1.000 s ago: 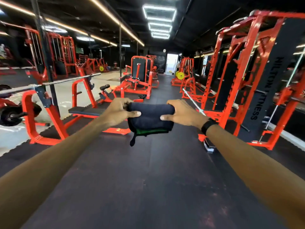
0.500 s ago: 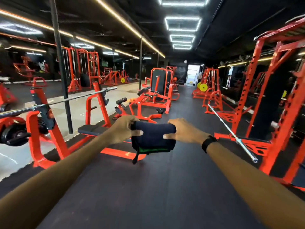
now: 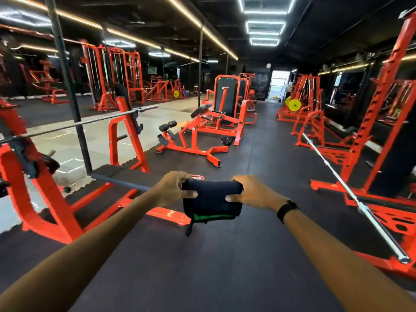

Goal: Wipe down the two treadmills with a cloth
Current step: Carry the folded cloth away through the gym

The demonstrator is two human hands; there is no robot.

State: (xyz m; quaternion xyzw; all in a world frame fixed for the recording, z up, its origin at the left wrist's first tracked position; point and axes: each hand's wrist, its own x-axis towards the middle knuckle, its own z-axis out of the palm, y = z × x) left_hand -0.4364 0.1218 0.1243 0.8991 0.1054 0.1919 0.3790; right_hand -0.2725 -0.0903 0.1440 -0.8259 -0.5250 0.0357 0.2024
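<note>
Head view shows your left hand (image 3: 173,190) and right hand (image 3: 252,193) out in front, each gripping one end of the folded dark cloth (image 3: 211,202), thumbs pressed on its near face and fingers curled behind. A green layer shows along the cloth's lower edge. Left of the cloth stands an orange bench rack (image 3: 126,140) carrying a barbell (image 3: 94,121). Right of the cloth, a second barbell (image 3: 351,194) slants from a rack. Beyond the cloth sits an orange machine (image 3: 225,113).
</note>
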